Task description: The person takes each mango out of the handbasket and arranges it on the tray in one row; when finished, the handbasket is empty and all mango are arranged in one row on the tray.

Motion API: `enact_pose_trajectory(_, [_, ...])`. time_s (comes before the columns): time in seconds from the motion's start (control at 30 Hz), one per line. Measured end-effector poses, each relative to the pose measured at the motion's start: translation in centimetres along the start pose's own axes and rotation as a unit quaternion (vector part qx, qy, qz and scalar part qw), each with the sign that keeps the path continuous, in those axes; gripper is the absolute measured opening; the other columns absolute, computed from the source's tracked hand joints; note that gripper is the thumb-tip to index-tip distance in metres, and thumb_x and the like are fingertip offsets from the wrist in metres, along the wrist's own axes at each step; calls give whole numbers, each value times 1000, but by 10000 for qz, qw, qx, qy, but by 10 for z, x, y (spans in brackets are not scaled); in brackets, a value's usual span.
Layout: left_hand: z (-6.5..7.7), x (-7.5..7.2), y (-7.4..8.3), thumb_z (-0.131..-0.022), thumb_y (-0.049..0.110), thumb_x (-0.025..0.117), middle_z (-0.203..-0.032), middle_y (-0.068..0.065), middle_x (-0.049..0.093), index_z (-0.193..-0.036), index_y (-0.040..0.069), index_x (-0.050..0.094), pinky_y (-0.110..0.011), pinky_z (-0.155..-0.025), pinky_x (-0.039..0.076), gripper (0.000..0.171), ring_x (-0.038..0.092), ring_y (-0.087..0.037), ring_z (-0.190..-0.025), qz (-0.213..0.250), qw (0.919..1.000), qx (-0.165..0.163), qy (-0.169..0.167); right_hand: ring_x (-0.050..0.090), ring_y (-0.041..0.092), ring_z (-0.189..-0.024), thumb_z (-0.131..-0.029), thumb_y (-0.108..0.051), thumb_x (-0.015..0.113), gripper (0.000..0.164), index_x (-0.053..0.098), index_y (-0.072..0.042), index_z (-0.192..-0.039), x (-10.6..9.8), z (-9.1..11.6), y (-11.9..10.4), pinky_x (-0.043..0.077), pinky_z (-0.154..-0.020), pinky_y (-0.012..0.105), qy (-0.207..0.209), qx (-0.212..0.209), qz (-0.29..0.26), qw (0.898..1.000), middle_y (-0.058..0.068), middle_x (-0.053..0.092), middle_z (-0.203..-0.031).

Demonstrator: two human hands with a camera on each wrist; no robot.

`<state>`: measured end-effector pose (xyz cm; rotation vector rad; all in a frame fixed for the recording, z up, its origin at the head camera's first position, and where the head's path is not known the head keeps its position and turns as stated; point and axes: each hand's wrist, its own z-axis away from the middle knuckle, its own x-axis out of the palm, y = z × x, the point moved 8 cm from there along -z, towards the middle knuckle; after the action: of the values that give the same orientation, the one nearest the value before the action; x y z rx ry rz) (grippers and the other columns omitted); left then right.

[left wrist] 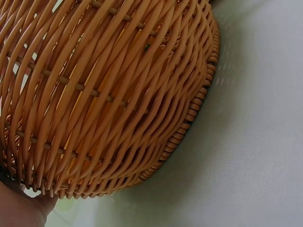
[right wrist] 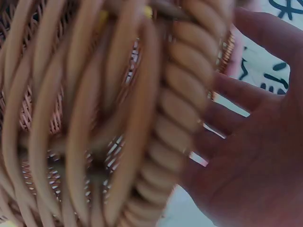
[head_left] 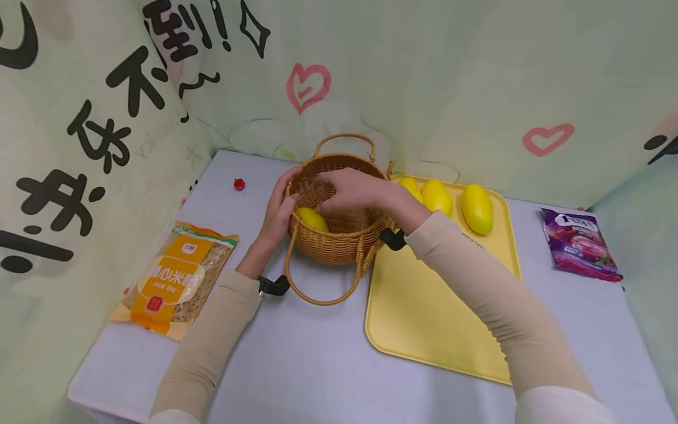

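Observation:
A brown wicker basket (head_left: 339,250) stands on the table with its mouth tilted toward me. My left hand (head_left: 275,215) grips its left rim. Woven canes fill most of the left wrist view, with a bit of that hand (left wrist: 21,208) at the lower left corner. Inside the basket, by the near left wall, lies a yellow mango-like fruit (head_left: 311,219). Over the basket's mouth my right hand (head_left: 352,187) reaches in, fingers loosely bent and apart from the fruit. The right wrist view has this hand (right wrist: 246,142) beside the rim, fingers spread, holding nothing.
To the right, a yellow tray (head_left: 424,312) lies partly under my right forearm. Several more yellow fruits, one of them a whole mango-like fruit (head_left: 477,209), sit along its far side. A purple snack bag (head_left: 580,244), an orange grain packet (head_left: 175,277) and a small red object (head_left: 239,184) lie around.

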<state>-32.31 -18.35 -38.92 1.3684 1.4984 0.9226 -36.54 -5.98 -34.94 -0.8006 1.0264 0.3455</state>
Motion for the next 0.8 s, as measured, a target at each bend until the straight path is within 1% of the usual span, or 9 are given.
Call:
enact_pose_trajectory(0.1, [0, 1, 0, -95, 4, 36, -158, -16, 33, -150, 0, 35, -51, -122, 25, 56, 30, -31, -148, -7, 10000, -4, -22, 52, 20, -129, -89, -44, 65, 71, 43, -14, -150, 10, -5, 1, 42, -110, 40, -210, 91, 123, 9997, 5, 53, -146])
enact_pose_trajectory(0.2, [0, 1, -1, -95, 5, 36, -159, -16, 33, -150, 1, 35, -51, -122, 24, 56, 29, -30, -149, 1, 10000, -23, -7, 51, 24, -132, -90, -40, 66, 72, 42, -10, -150, 19, -9, -3, 41, -112, 42, -424, 7, 206, 9989, 9, 52, -148])
enact_pose_trajectory(0.23, [0, 1, -1, -95, 5, 36, -159, -16, 33, -150, 1, 36, -51, -122, 23, 56, 29, -29, -149, 1, 10000, -27, 5, 51, 25, -133, -90, -39, 66, 71, 42, -10, -150, 22, -11, -4, 41, -112, 42, -488, -14, 239, 9985, 9, 52, -148])
enact_pose_trajectory(0.4, [0, 0, 0, -95, 4, 37, -159, -15, 34, -150, 2, 37, -48, -123, 23, 55, 28, -26, -149, 4, 10000, -21, 69, 55, 22, -127, -91, -31, 63, 64, 45, -11, -149, 33, -16, -8, 45, -108, 40, -721, -101, 405, 9965, 7, 56, -143])
enact_pose_trajectory(0.57, [0, -1, 0, -95, 5, 37, -159, -14, 34, -150, 2, 37, -45, -123, 23, 55, 27, -25, -150, 3, 9999, -47, 91, 54, 23, -128, -93, -27, 62, 62, 43, -11, -150, 39, -20, -7, 43, -109, 41, -860, -51, 433, 9953, 8, 54, -145])
enact_pose_trajectory(0.63, [0, -1, -1, -95, 5, 37, -159, -15, 34, -150, 1, 37, -46, -123, 23, 55, 28, -26, -150, 22, 9999, -40, 90, 53, 23, -128, -94, -25, 60, 61, 41, -10, -150, 44, -21, -5, 42, -110, 41, -982, -47, 392, 9944, 9, 54, -145])
enact_pose_trajectory(0.7, [0, -1, -1, -95, 4, 37, -159, -16, 34, -150, 1, 37, -49, -123, 23, 55, 28, -27, -150, 56, 9999, -14, 83, 53, 23, -123, -95, -23, 59, 60, 40, -11, -150, 49, -22, -2, 42, -108, 40, -1079, -49, 304, 9937, 10, 55, -141])
enact_pose_trajectory(0.8, [-1, 0, -1, -94, 4, 37, -158, -17, 34, -150, 0, 37, -53, -122, 22, 55, 28, -29, -149, 114, 9999, 13, 59, 52, 23, -115, -95, -20, 57, 59, 38, -11, -150, 55, -23, 1, 42, -102, 37, -1168, -91, 98, 9931, 10, 56, -133])
